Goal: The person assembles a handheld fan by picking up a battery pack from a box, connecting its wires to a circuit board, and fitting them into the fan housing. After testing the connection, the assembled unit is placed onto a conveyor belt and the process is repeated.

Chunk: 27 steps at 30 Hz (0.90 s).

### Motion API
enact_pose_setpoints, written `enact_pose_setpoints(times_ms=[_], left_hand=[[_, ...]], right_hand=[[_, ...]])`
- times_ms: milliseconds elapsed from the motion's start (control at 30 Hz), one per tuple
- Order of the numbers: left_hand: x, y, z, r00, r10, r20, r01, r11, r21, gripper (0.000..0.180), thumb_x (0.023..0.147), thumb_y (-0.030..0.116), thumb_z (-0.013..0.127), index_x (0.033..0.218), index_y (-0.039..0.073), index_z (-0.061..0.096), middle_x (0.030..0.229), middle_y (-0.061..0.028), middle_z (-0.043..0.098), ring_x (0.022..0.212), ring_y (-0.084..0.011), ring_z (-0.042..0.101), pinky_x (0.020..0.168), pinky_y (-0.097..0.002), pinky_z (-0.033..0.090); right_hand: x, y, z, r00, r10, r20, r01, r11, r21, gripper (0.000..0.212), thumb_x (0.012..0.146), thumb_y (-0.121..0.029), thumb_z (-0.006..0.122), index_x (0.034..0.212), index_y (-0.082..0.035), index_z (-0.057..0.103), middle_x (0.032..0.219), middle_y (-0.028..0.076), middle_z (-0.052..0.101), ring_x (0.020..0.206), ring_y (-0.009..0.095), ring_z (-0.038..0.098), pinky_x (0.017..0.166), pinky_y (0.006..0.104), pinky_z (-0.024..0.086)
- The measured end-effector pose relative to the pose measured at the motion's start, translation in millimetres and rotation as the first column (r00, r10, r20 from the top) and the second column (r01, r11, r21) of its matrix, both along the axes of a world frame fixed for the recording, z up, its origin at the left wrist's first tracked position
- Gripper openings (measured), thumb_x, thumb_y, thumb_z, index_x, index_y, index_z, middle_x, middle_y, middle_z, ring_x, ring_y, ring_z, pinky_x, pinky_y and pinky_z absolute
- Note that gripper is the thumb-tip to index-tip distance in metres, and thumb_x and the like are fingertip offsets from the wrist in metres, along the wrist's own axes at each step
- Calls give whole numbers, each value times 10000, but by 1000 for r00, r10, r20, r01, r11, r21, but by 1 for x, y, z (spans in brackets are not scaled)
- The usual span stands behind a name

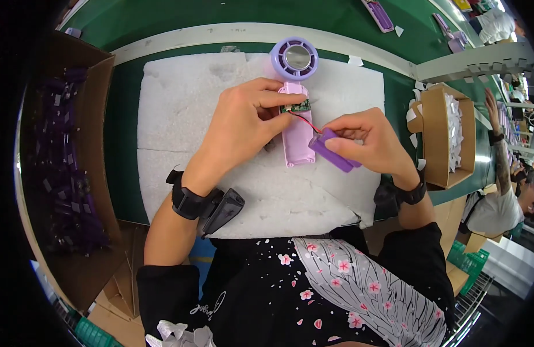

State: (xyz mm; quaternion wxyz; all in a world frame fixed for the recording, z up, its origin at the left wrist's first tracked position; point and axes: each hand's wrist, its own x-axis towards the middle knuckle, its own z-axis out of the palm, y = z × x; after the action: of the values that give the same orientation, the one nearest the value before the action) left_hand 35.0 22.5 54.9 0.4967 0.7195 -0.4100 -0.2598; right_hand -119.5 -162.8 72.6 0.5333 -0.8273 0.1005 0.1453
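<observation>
Fingers [278, 104] of left hand [244, 124] pinch circuit board [296, 107]; right hand [368, 139] grips purple battery [334, 151].

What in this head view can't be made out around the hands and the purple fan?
- Circuit board: too small to read its parts; the left hand covers its left end.
- Purple battery: the right hand hides its far end.
- Fan handle shell: its inside is too small to read.
- Cardboard box on the left: its purple contents are dark and blurred.
</observation>
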Motion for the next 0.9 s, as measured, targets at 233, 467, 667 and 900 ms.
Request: enact_pose_setpoints(times_ms=[233,467,667,900], left_hand=[[2,1,-3,982,-5,190,12,999,-40,312,722,49,750,1031,93,739,1038,-140,689,753,-236,689,668,-288,543],[0,0,-1,959,0,284,15,999,-49,308,719,77,762,1025,100,741,1015,-142,693,747,-264,682,674,-301,544],[0,0,1,953,-26,302,50,996,-73,270,758,79,731,1029,76,732,969,-142,683,707,-290,655,645,-331,522],[5,1,10,940,-112,322,122,992,-11,281,803,53,684,1082,70,713,1057,-198,662,751,-313,668,682,-327,518]], right_hand=[[-7,4,9,994,-44,-105,108,651,751,757,760,-30,751,1400,21,350,1120,144,559,972,229,638,813,331,536],[-9,5,14,996,-10,-84,62,761,646,851,637,-43,817,1371,0,388,1147,125,552,1047,238,596,877,351,505],[-3,0,7,953,94,289,-128,987,101,762,532,-87,846,1229,-26,544,1147,84,571,1026,210,560,935,322,442],[1,23,-7,911,65,406,-33,996,-86,693,542,-114,849,1175,-31,581,1170,114,584,1033,235,570,922,336,459]])
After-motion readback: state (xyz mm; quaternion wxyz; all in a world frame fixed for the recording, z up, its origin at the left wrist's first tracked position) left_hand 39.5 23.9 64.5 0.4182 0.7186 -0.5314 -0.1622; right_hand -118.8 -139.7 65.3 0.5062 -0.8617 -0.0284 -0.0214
